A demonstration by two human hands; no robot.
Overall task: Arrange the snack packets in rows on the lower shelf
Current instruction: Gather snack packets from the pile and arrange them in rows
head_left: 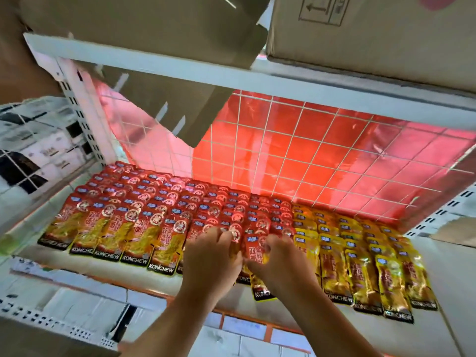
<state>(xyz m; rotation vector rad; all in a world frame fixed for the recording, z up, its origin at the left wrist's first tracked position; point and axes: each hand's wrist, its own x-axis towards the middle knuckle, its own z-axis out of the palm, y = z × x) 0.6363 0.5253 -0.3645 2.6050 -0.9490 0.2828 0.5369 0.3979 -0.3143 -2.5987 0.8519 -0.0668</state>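
Red snack packets point(144, 210) lie in overlapping rows over the left and middle of the lower shelf point(85, 269). Yellow snack packets point(360, 253) fill rows on the right. Both hands meet at the front of the middle rows. My left hand point(208, 264) has its fingers curled on the red packets there. My right hand point(280, 264) pinches one red packet point(256, 249) by its upper part, and that packet's lower end sticks out past the shelf's front edge. My hands hide the packets below them.
A white wire grid point(296, 150) with red foil behind it backs the shelf. Above, cardboard boxes point(373, 34) sit on the upper shelf, and a loose cardboard flap point(167, 104) hangs down over the left. White boxed goods point(33, 148) fill the neighbouring bay at left.
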